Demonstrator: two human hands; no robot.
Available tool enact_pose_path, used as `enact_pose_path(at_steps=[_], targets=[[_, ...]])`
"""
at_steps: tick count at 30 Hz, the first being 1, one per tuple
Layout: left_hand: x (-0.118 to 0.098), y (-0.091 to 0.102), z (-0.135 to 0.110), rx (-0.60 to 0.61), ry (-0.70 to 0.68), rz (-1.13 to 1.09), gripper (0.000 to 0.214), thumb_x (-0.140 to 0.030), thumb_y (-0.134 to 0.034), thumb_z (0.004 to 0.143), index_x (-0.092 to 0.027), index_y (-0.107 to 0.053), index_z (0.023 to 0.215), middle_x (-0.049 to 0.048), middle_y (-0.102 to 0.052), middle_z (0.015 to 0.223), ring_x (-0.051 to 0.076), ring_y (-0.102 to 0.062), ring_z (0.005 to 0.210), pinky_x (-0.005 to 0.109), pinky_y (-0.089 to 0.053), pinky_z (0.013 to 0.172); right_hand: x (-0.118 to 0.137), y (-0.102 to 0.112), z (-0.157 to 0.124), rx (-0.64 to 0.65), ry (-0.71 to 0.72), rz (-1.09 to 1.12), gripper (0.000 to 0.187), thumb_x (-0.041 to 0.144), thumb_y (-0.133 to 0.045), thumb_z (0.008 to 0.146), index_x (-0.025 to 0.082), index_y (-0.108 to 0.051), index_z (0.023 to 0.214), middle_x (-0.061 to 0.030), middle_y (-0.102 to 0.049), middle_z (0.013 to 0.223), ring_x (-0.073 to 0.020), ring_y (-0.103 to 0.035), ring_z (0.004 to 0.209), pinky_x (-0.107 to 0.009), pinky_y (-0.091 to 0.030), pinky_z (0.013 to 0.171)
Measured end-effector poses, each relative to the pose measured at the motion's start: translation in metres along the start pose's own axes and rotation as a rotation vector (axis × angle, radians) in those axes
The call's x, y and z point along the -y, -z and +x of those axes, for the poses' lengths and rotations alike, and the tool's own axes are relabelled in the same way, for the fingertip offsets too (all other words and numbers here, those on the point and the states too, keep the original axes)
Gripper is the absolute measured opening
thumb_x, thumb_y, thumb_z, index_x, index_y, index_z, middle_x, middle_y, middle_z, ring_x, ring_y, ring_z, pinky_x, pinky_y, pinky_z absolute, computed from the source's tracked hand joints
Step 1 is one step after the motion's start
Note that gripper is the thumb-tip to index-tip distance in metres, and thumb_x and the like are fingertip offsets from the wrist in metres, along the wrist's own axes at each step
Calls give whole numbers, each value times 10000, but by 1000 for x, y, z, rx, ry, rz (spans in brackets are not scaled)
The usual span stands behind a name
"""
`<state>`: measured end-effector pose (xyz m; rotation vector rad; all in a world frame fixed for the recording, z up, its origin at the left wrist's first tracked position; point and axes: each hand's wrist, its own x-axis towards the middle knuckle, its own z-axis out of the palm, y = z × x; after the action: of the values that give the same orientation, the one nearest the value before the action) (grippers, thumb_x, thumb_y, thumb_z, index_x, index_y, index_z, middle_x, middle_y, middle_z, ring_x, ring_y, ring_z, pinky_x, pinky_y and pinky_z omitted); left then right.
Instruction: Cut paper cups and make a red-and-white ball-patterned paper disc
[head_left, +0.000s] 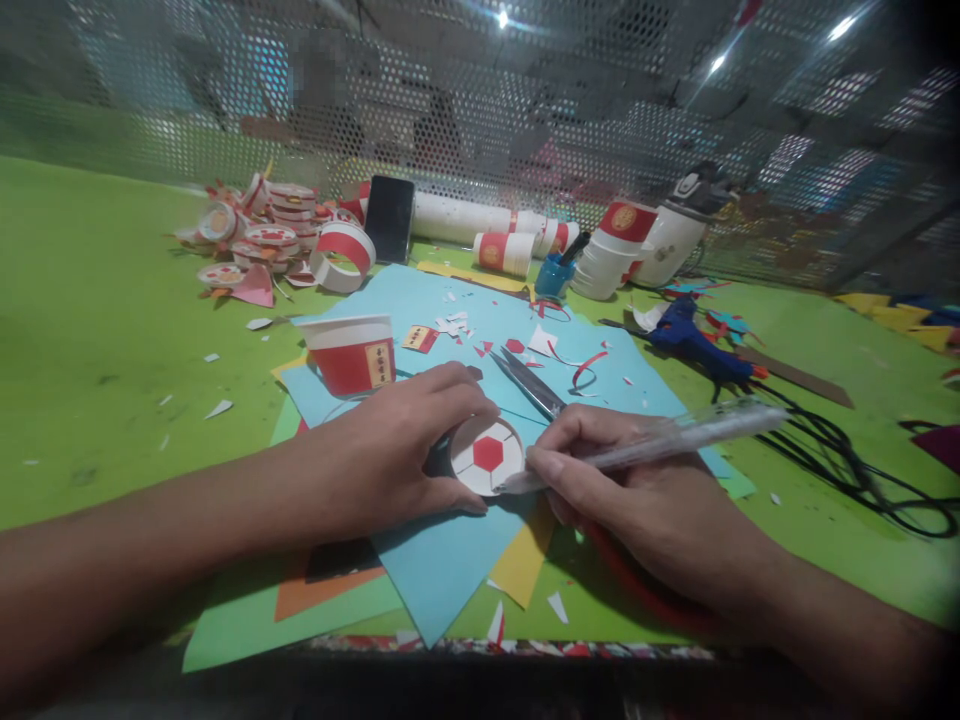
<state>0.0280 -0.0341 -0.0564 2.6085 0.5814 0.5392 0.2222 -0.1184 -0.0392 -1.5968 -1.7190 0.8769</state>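
My left hand point(409, 440) grips a small white paper cup bottom point(469, 478) by its rim, thumb in front and fingers behind. Glued or laid at the disc's centre is a red hexagon point(489, 454), with thin dark lines running out from it. In my right hand point(630, 470) is a clear-barrelled pen point(690, 432), its tip touching the disc's lower edge. Scissors point(529, 384) lie partly under that hand, blades pointing away, their red handle mostly hidden. Just beyond my left hand stands a cut red-and-white paper cup point(351, 358).
Under my hands, coloured paper sheets point(427, 575) overlap on a green table point(90, 400) strewn with scraps. Behind stand a phone point(390, 218), stacked paper cups point(465, 215) and a blue pot point(555, 276). A blue glue gun point(686, 335) and black cable point(840, 470) lie right; paper crafts point(281, 225) pile left.
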Motion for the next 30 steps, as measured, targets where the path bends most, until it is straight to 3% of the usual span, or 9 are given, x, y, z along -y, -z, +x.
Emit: enact_pose_path(at_steps=[10,20,30], targets=[[-2,1,-1,-5,-2,10,343,-320,-700,730,-156,-556,995,54,-536,1014,168,-530,895,279,-445,752,2,1,1,-42,-11,62,178,286,-580,838,201,-593,683,66,-551,506,-59,-497,470,-154,-393,461],[-3,1,-1,-33,-31,8,328,-305,-673,756,-178,-546,1030,61,-536,1050,176,-538,932,293,-459,781,3,1,-2,-10,-15,-37,164,218,-570,813,194,-597,652,50,-566,559,-71,-475,509,-172,-372,473],[-7,1,-2,-41,-63,-1,293,-275,-630,791,-184,-547,1057,67,-530,1042,171,-541,910,292,-469,769,3,1,0,35,-44,1,152,214,-550,823,188,-610,687,31,-558,553,-84,-472,498,-191,-366,464]])
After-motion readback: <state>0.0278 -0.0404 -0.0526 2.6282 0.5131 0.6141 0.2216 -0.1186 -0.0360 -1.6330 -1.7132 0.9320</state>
